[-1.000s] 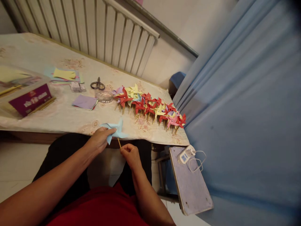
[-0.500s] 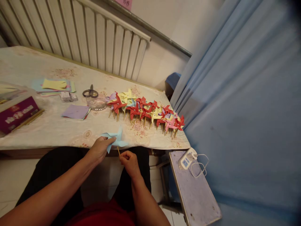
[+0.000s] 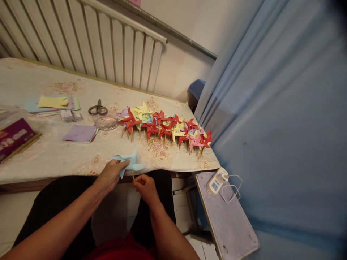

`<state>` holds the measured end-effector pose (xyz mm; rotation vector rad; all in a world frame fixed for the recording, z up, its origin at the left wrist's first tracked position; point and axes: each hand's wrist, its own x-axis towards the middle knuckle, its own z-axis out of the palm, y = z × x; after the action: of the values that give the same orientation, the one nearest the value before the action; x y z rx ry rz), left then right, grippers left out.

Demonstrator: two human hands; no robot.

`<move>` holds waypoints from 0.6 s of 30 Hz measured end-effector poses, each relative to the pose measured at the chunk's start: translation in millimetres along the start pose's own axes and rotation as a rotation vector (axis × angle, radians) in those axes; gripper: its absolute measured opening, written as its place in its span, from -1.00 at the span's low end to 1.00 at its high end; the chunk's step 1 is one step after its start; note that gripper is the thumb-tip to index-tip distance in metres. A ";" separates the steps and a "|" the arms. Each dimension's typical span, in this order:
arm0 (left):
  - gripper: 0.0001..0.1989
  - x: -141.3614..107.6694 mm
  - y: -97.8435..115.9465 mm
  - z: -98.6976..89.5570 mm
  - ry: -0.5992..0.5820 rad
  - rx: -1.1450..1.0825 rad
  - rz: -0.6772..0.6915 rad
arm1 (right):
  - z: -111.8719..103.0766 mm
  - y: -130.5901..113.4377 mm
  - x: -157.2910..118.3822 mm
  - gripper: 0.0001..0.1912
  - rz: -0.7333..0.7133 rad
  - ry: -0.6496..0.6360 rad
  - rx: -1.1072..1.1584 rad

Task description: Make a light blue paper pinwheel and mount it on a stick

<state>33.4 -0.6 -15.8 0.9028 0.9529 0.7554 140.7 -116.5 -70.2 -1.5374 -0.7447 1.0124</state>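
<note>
Over the table's front edge, a light blue paper pinwheel (image 3: 133, 164) is pinched at its middle by my left hand (image 3: 110, 174), thumb on top. My right hand (image 3: 145, 186) closes its fingertips on the thin wooden stick (image 3: 132, 176), just below the paper blades. Whether stick and paper are joined is hidden behind the blades. Beyond my hands, several finished-looking pinwheels (image 3: 165, 129) in red, yellow, pink and purple stand close together on their sticks.
Behind to the left are scissors (image 3: 98, 107), a clear glass dish (image 3: 106, 124), small boxes (image 3: 71, 115), purple paper squares (image 3: 81, 133), a paper stack (image 3: 53, 103) and a purple box (image 3: 16, 138). On the right, a stool (image 3: 229, 216) bears a white power strip (image 3: 217, 180) beside a blue curtain (image 3: 284, 144).
The view has turned slightly, so the table's things appear shifted left. Both hands keep their hold on the blue pinwheel and its stick, with little other movement.
</note>
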 end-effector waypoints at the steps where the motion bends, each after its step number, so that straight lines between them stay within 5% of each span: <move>1: -0.66 1.0 -1.2 -0.7 0.002 0.009 0.003 | 0.2 0.8 0.5 -0.95 0.003 0.002 -0.005; 18: -0.65 -5.2 -3.9 -6.0 0.027 0.021 0.067 | 2.1 5.2 -1.3 -0.97 -0.028 -0.018 -0.022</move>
<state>26.4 -4.9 -19.2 0.9489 0.9594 0.8176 137.9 -117.8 -75.1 -1.5348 -0.7905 1.0018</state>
